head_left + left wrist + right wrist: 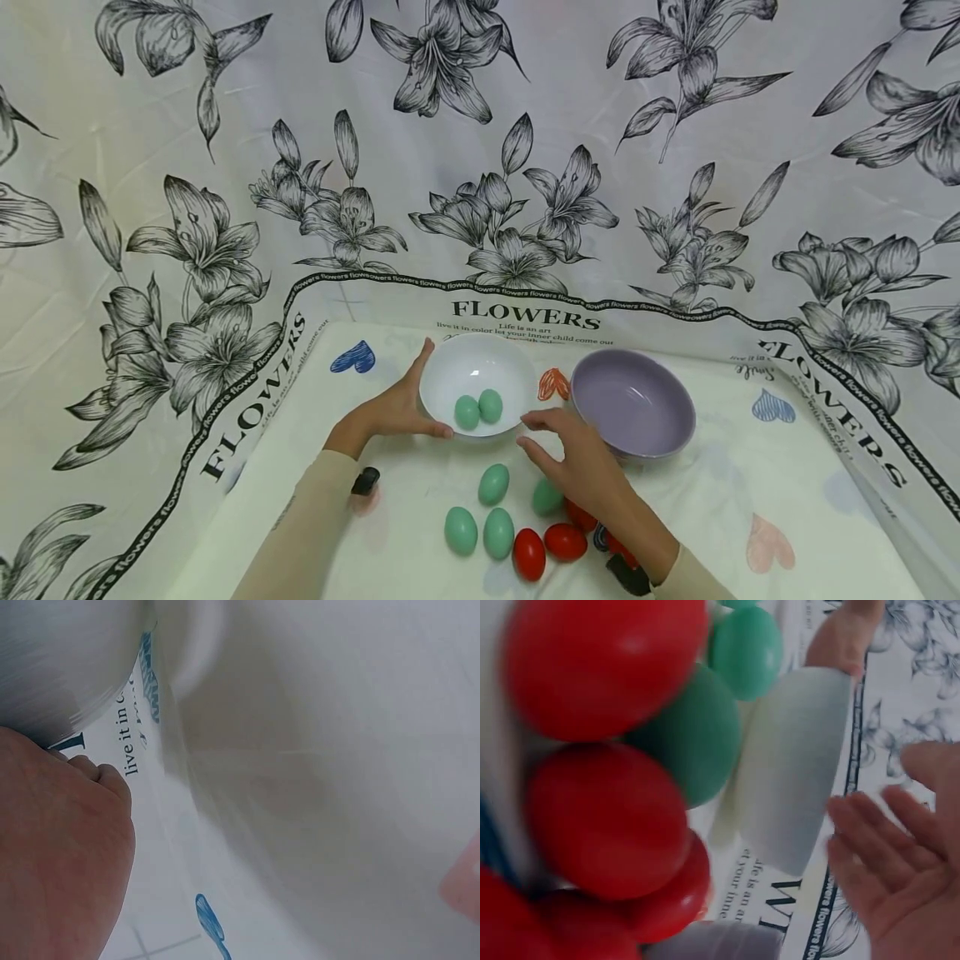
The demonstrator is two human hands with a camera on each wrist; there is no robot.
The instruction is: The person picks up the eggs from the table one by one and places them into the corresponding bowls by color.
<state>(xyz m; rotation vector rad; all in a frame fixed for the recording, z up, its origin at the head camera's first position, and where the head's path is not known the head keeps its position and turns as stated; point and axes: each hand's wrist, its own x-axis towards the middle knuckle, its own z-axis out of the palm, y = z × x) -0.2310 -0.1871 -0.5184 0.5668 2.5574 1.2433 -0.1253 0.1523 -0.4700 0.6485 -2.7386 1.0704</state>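
Note:
A white bowl [480, 362] holds two green eggs [467, 412] near its front wall. The left hand [397, 408] grips this bowl at its left side, thumb along the near rim and fingers spread round the outside. At the bowl's right rim, the right hand [577, 462] hovers with thumb and fingers apart. The right wrist view shows that hand's fingers [877, 847] loosely bent, with nothing in them. Several more green eggs [461, 531] lie on the cloth in front of the bowl. Beside them are several red eggs [529, 554], some partly hidden under the right hand and wrist.
A purple bowl [633, 404] stands right of the white one, just beyond the right hand. The white tablecloth [750, 475] bears printed hearts. Behind it hangs a flower-printed curtain [525, 167]. Dark straps [366, 481] sit at both wrists.

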